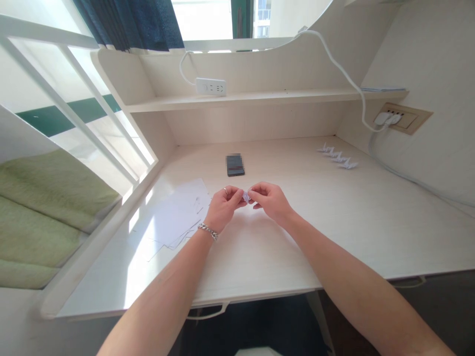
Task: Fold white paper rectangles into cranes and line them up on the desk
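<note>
Between my two hands, above the middle of the desk, is a small piece of folded white paper (245, 197). My left hand (225, 205), with a ring and a chain bracelet, pinches its left side between thumb and fingers. From the right, my right hand (270, 200) pinches the other side, fingertips close to those of the left. Most of the paper is hidden by the fingers, so its exact shape cannot be made out. Several folded white paper cranes (338, 157) stand in a row at the back right of the desk.
Loose white paper sheets (174, 210) lie spread on the left of the desk (260, 257). A dark phone (235, 165) rests just beyond my hands. A white power strip (211, 87) sits on the shelf, and a white cable (343, 69) hangs down to a wall socket (406, 118).
</note>
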Motion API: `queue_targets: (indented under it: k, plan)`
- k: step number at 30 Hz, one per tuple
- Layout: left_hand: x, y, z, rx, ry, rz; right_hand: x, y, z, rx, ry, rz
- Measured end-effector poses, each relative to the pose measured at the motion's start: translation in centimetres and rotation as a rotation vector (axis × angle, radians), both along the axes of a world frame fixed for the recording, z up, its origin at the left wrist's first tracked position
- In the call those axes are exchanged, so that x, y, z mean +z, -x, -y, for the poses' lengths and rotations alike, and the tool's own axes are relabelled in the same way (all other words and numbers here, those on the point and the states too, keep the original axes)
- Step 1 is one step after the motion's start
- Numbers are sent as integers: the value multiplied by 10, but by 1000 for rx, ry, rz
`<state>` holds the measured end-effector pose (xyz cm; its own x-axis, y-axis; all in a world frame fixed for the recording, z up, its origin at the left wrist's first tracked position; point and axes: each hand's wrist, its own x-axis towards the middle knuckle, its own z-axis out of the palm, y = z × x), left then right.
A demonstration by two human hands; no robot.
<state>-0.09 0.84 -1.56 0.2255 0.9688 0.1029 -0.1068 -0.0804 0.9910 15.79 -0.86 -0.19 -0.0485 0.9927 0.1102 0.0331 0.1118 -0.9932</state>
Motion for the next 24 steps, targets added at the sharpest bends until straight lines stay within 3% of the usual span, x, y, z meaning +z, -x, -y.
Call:
queue_targets:
  k: [4, 9, 12, 17, 21, 24]
  plan:
    - [3, -2, 1, 26, 73, 111, 0, 0, -2, -22, 8, -36]
    - [7, -1, 1, 126, 86, 95, -4, 1, -4, -23, -19, -21]
    - [6, 0, 1, 164, 19, -3, -8, 1, -4, -7, -62, 40]
    - [0, 2, -1, 111, -54, -228, -10, 1, -3, 2, -126, 126]
    - [-3, 3, -4, 101, -27, -329, -8, 1, -5, -11, -61, 56]
    - [-3, 3, -3, 120, -100, -422, -9, 0, -7, -6, -4, 57]
